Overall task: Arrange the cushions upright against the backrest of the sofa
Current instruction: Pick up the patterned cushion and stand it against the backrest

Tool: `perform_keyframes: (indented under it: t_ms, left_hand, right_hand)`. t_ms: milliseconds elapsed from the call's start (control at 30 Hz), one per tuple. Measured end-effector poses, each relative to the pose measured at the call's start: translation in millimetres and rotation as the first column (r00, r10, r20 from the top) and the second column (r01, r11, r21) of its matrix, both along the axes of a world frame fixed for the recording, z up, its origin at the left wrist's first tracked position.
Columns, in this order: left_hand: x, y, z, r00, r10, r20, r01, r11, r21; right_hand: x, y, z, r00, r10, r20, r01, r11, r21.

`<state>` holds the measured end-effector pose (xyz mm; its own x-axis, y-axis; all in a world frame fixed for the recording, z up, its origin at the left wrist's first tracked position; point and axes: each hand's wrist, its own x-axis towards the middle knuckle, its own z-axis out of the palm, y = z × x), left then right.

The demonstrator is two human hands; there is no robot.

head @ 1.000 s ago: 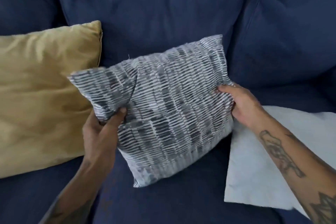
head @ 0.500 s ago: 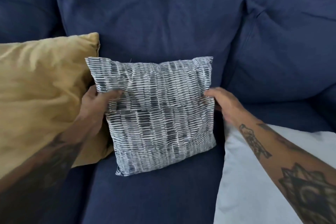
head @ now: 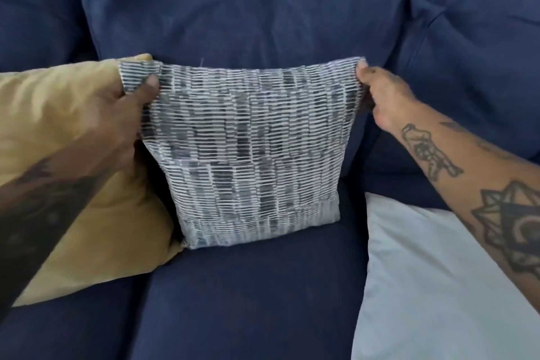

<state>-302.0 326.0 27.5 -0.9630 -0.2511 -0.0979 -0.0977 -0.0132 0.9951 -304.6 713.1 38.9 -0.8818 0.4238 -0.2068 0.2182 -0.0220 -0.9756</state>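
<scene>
Patterned grey-and-white cushion (head: 251, 149) stands on its bottom edge on the seat of the navy sofa (head: 248, 286), at centre of view, back face against the middle backrest cushion (head: 239, 17); judged upright or very nearly so. Left hand (head: 117, 117) pinches the top corner at 9 o'clock of the cushion, thumb on the front face; right hand (head: 382, 96) pinches the opposite top corner at 3 o'clock. Both grips are closed on fabric, and the top edge is drawn taut between them with a slight sag. Mustard-yellow cushion (head: 76, 172) sits at 9 o'clock, touching the patterned one along its side; it appears to lean back toward the backrest, though the left forearm hides much of it, so its seating cannot be confirmed. Pale grey cushion (head: 432, 278) lies at 4 o'clock on the seat, apparently flat, not against the backrest. Progress, as judged: patterned cushion essentially placed, only release and perhaps a final squaring left; yellow one likely done; pale grey one not yet stood up. Roughly two of three visible cushions handled. Containers: none in view; nothing is held inside anything.
</scene>
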Motion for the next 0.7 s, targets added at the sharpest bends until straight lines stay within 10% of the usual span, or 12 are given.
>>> perform_keyframes:
  t_ms: [333, 700]
  left_hand:
    - [15, 3, -12, 0.995, -0.025, 0.099, 0.020, 0.998, 0.052]
    - [23, -31, -129, 0.983, 0.180, 0.023, -0.170, 0.960, -0.222]
  right_hand:
    - [27, -12, -11, 0.983, 0.184, -0.016, -0.183, 0.959, -0.216]
    - [68, -6, -40, 0.906, 0.393, 0.158, -0.386, 0.919, -0.074]
